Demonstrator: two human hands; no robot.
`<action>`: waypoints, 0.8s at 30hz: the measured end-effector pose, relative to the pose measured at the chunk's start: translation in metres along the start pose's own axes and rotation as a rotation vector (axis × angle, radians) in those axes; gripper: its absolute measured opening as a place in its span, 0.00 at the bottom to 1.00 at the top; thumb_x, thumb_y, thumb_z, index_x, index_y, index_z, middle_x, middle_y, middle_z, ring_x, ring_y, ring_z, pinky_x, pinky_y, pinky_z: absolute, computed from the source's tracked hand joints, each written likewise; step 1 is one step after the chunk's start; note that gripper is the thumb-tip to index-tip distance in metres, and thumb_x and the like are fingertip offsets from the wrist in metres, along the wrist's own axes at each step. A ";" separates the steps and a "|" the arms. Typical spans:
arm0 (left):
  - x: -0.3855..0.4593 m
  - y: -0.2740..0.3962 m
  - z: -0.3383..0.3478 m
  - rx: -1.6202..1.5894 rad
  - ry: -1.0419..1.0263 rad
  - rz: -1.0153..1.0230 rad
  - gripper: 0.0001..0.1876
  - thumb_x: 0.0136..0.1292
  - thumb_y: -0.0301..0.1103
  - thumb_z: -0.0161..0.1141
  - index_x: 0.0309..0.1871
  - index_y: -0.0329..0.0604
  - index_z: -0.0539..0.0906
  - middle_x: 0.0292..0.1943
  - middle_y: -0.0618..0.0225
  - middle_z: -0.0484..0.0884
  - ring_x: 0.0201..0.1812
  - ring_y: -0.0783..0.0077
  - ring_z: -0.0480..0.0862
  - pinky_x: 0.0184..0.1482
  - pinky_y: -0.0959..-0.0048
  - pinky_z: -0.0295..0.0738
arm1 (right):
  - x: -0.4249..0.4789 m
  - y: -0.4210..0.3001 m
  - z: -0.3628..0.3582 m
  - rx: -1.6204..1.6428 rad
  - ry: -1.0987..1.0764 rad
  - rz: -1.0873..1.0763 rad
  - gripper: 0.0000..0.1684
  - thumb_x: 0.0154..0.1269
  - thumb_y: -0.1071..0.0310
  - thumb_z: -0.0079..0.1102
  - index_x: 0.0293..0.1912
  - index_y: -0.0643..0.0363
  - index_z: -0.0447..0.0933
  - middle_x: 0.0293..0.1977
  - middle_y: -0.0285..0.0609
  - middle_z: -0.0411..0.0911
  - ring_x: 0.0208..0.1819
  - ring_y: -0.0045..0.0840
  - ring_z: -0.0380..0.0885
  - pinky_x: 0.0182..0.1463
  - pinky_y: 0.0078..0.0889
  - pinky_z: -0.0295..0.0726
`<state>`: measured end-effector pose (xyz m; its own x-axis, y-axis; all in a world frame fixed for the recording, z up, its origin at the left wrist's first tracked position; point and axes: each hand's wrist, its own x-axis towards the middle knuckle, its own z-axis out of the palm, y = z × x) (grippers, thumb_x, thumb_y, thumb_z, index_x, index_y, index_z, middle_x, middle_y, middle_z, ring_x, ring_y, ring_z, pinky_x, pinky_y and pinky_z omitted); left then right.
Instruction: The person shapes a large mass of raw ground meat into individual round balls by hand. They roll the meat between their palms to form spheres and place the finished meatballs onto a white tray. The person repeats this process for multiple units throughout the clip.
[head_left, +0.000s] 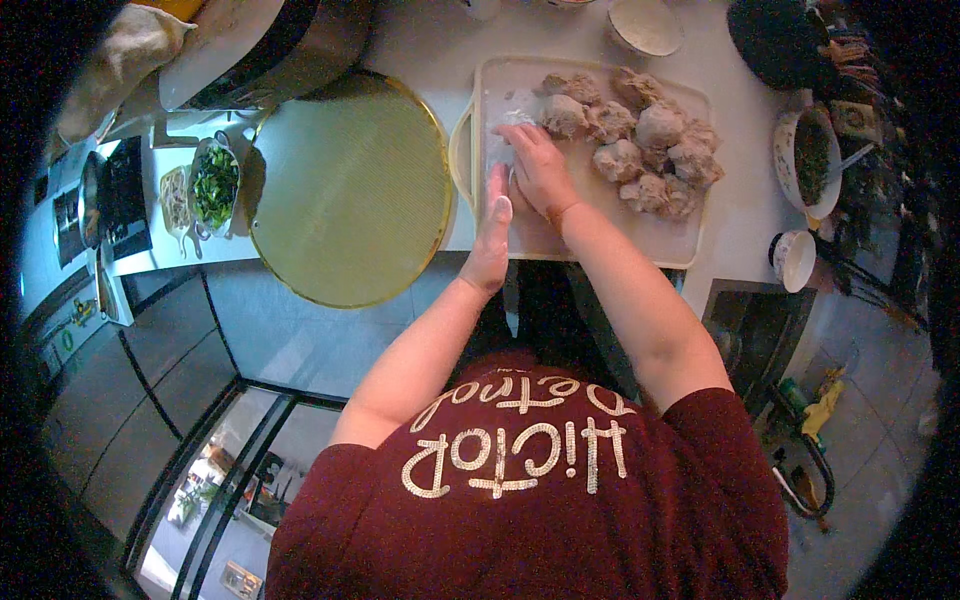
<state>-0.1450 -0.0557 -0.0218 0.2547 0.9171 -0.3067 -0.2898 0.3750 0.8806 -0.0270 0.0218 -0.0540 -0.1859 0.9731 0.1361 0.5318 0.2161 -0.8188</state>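
Note:
My left hand (492, 236) is held edge-up over the near left part of a pale rectangular cutting board (540, 236), with the thumb along its side. Just to its right, my right hand (540, 171) is stretched out with straight fingers reaching toward the left. The two hands are close together; whether their palms touch is hidden. No object shows in either hand. White powder, like flour, lies on the board (517, 117) by the right fingertips. Several rough, lumpy dough pieces (660, 124) cover the board's right and far parts.
A large round greenish tray (352, 187) with a gold rim overhangs the counter edge on the left. Beyond it are a bowl of chopped greens (215, 184) and a frying pan (91, 199). Rightward stand a bowl of green filling (814, 161) and a small bowl (793, 260).

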 end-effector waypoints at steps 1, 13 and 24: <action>0.001 0.003 0.006 -0.031 0.023 0.000 0.42 0.75 0.61 0.31 0.78 0.39 0.35 0.79 0.57 0.34 0.79 0.62 0.35 0.77 0.64 0.28 | 0.002 -0.002 0.002 0.020 0.009 0.015 0.21 0.58 0.72 0.55 0.53 0.55 0.75 0.45 0.50 0.76 0.50 0.48 0.73 0.55 0.44 0.74; -0.005 -0.001 -0.001 0.027 0.024 0.014 0.40 0.77 0.58 0.31 0.78 0.38 0.36 0.79 0.57 0.35 0.79 0.63 0.36 0.77 0.65 0.28 | -0.002 -0.003 0.005 -0.005 0.047 -0.009 0.22 0.57 0.76 0.53 0.53 0.55 0.75 0.46 0.50 0.77 0.49 0.48 0.75 0.53 0.46 0.75; -0.009 -0.004 -0.005 -0.058 0.011 0.008 0.43 0.75 0.61 0.34 0.78 0.37 0.35 0.79 0.56 0.35 0.79 0.61 0.36 0.77 0.65 0.29 | -0.001 -0.002 -0.003 -0.016 -0.034 0.009 0.18 0.63 0.76 0.50 0.53 0.59 0.74 0.46 0.51 0.76 0.52 0.45 0.73 0.57 0.39 0.73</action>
<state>-0.1508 -0.0644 -0.0241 0.2420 0.9213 -0.3043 -0.3449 0.3748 0.8605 -0.0251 0.0208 -0.0505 -0.2095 0.9717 0.1095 0.5467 0.2092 -0.8108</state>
